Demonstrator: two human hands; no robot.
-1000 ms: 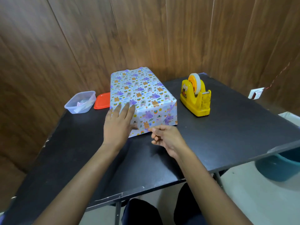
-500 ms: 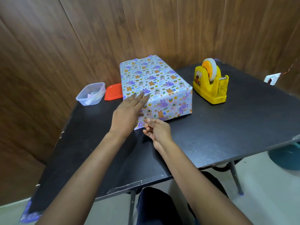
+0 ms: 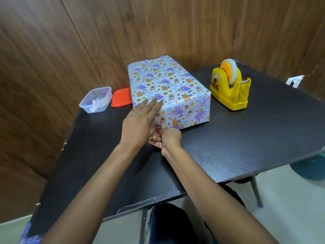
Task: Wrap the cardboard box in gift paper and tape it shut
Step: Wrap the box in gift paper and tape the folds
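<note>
The box wrapped in gift paper (image 3: 168, 85), pale with purple and orange animal prints, lies on the black table (image 3: 246, 138) with one end facing me. My left hand (image 3: 139, 124) rests with straight fingers on the near left corner of its top. Just below, my right hand (image 3: 168, 140) has its fingers curled at the bottom edge of the near end and pinches the paper flap there. The left hand partly hides that flap.
A yellow tape dispenser (image 3: 230, 87) with a roll of tape stands right of the box. A clear plastic tub (image 3: 96, 99) and its orange lid (image 3: 121, 97) lie at the left, near the wooden wall. A teal bucket (image 3: 311, 168) sits on the floor at the right.
My right hand has moved left along the near end of the box, up beside and under my left hand. The left hand has stayed on the box's near left corner.
</note>
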